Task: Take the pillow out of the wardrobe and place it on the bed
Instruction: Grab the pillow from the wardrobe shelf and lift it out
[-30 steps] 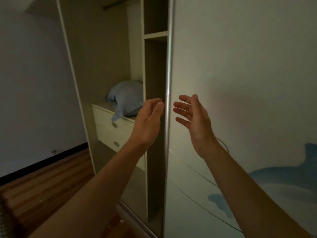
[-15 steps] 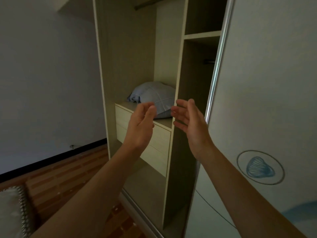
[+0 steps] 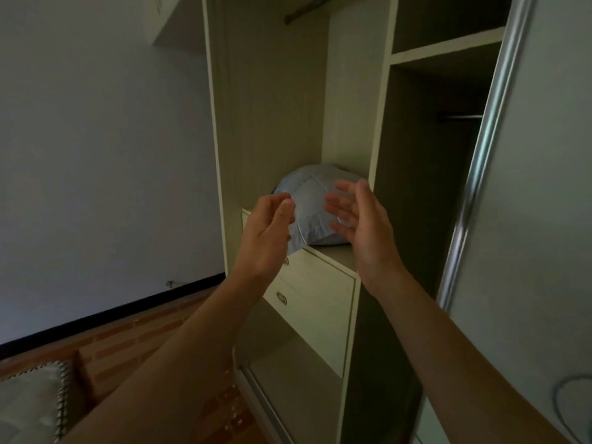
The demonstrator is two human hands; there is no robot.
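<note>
Reach step: left hand (image 3: 267, 233) and right hand (image 3: 362, 225), fingers spread wide, empty, before pale-blue pillow (image 3: 312, 213) atop drawer unit (image 3: 315, 290) in wardrobe (image 3: 378, 200). Next: clasp both sides, lift out.

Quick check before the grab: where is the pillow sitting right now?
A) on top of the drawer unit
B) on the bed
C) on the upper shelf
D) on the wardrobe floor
A: the light blue pillow rests on top of the drawer unit inside the open wardrobe, with both open hands in front of it.
</note>
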